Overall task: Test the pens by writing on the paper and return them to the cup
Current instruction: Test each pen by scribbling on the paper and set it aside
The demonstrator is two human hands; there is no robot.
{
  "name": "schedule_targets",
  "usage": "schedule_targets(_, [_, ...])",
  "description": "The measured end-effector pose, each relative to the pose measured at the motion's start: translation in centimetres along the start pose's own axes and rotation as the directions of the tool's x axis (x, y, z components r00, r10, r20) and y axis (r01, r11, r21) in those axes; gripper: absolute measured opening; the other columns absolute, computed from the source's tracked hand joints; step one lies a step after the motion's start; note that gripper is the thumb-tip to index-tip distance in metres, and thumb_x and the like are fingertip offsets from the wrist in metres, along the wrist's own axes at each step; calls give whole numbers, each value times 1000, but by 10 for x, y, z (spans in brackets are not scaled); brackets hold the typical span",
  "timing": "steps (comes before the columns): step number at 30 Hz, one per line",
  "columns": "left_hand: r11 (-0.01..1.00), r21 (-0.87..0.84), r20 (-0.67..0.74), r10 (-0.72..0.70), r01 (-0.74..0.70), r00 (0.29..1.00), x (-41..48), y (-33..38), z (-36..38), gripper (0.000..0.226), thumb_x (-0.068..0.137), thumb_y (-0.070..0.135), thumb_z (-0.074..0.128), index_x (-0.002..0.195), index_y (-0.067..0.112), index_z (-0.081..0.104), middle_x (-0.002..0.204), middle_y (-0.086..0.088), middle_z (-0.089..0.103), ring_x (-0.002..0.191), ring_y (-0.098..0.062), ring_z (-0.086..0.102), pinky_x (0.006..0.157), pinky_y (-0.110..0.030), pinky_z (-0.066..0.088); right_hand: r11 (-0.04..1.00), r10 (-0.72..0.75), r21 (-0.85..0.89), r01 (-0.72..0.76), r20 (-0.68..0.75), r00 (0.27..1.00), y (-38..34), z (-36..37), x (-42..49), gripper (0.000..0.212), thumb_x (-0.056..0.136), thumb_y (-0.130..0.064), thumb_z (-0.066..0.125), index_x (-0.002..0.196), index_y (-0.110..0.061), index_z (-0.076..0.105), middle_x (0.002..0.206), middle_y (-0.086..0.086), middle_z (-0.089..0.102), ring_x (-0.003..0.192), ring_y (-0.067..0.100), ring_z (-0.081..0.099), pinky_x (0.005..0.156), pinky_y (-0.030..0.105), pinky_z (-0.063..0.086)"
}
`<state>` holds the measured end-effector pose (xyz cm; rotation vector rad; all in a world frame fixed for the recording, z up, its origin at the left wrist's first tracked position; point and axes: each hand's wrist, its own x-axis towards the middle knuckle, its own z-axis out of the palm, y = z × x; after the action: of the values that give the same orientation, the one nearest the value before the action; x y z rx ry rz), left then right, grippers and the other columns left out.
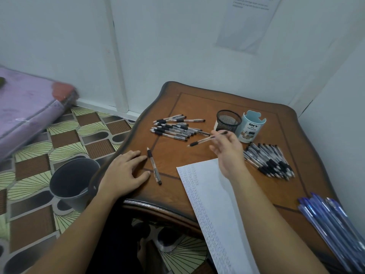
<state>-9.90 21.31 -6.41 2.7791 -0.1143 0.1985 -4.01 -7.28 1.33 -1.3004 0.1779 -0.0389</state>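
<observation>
Grey bucket (73,180) on the floor, far left of the mesh cup (228,120). Left hand (126,173) lies palm down on the wooden table (197,103), fingers straight and spread, holding nothing. One loose pen (154,166) lies just beside its fingertips. A heap of pens (175,127) lies left of the cup. Right hand (227,153), its forearm stretched over the paper (213,204), hangs in front of the cup, pinching a pen (203,139) whose rear end points at the cup. More pens (270,163) lie to the cup's right.
</observation>
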Motion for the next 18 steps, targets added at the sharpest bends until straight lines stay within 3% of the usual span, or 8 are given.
schedule_targets(2, [1000, 6, -2, 6, -6, 1000, 0, 1, -1, 84, 72, 77, 29, 137, 31, 54, 148, 6, 45, 139, -15, 35, 116, -36, 20, 968, 23, 251, -19, -15, 1000, -5, -14, -2, 10, 104, -16, 46, 104, -21, 54, 92, 5, 71, 83, 21, 70, 79, 38, 56])
schedule_targets(3, [1000, 8, -4, 9, -9, 1000, 0, 2, -1, 84, 72, 77, 29, 137, 30, 55, 148, 5, 45, 139, -16, 35, 116, -36, 20, 957, 28, 290, -20, -25, 999, -6, -19, -4, 16, 106, -20, 41, 113, -27, 53, 83, 3, 67, 69, 17, 66, 70, 36, 55])
schedule_targets(5, [1000, 3, -10, 8, -8, 1000, -1, 3, -1, 84, 72, 77, 30, 136, 29, 56, 147, 4, 46, 138, -16, 36, 115, -36, 22, 978, 38, 208, -32, -27, 999, -5, -27, -8, 28, 107, -26, 36, 127, -40, 50, 69, 0, 53, 52, 10, 45, 49, 25, 39])
schedule_targets(7, [1000, -5, -11, 3, -3, 1000, -1, 3, -1, 84, 72, 77, 31, 136, 29, 56, 147, 4, 47, 138, -17, 37, 115, -37, 23, 998, 39, 51, -40, 14, 999, -1, -30, -13, 23, 106, -29, 39, 124, -37, 53, 66, 0, 45, 49, 9, 31, 43, 22, 24])
schedule_targets(10, [1000, -5, 3, -4, 4, 1000, 0, 2, -1, 83, 73, 77, 30, 136, 31, 55, 148, 5, 45, 139, -16, 35, 116, -39, 23, 999, 25, -41, -24, 22, 999, 3, -31, -21, 9, 101, -27, 54, 107, -22, 53, 62, 0, 37, 46, 9, 25, 41, 21, 19])
schedule_targets(12, [1000, -5, 8, -7, 7, 1000, 0, 2, 0, 82, 73, 78, 31, 137, 31, 55, 148, 6, 45, 139, -16, 35, 117, -40, 23, 998, 20, -53, -20, -3, 1000, 5, -31, -25, 9, 101, -21, 54, 109, -16, 55, 57, 1, 35, 43, 10, 29, 40, 22, 24])
schedule_targets(15, [1000, -14, -16, -2, 2, 1000, -1, 2, 1, 81, 73, 76, 33, 134, 29, 57, 145, 4, 48, 137, -18, 38, 116, -41, 25, 999, 46, 1, -46, -13, 999, 9, -32, -29, 35, 107, -32, 36, 110, -11, 64, 58, 3, 53, 58, 15, 54, 60, 28, 45])
schedule_targets(18, [1000, -10, -17, 4, -4, 1000, -1, 2, 0, 80, 74, 75, 34, 134, 28, 58, 145, 3, 49, 136, -19, 39, 115, -41, 26, 995, 78, -68, -79, -19, 997, 15, -35, -34, 57, 106, -46, 23, 101, -12, 68, 59, 4, 55, 59, 15, 51, 60, 29, 39])
